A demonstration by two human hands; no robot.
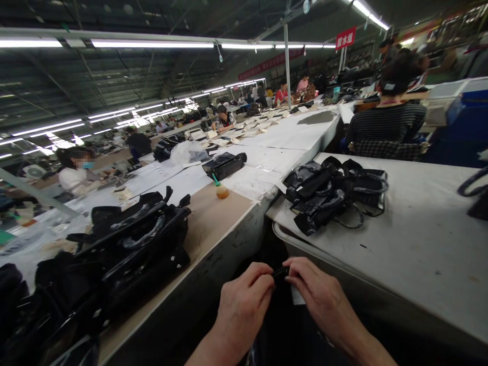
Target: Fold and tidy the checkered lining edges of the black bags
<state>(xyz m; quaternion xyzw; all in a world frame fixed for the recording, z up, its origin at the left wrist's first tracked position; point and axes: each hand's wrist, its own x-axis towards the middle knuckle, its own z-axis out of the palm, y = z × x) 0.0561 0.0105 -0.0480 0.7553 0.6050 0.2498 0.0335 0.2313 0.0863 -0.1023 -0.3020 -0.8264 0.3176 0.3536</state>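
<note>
My left hand [246, 297] and my right hand [318, 292] are close together at the lower middle of the head view, above the gap between two tables. Between their pinched fingertips runs a narrow black strip [280, 273], one end in each hand. It seems to belong to a larger dark item below, which merges into the shadow, so its shape cannot be made out. A small white piece [298, 295] shows beside the right fingers, under the strip.
Black handbags with wrapped handles are heaped on the left table [202, 223], and another pile of bags [335, 190] lies on the right table [419, 244]. A small glue bottle [221, 191] with a green nozzle stands near the left table's edge. A person [385, 122] sits ahead right.
</note>
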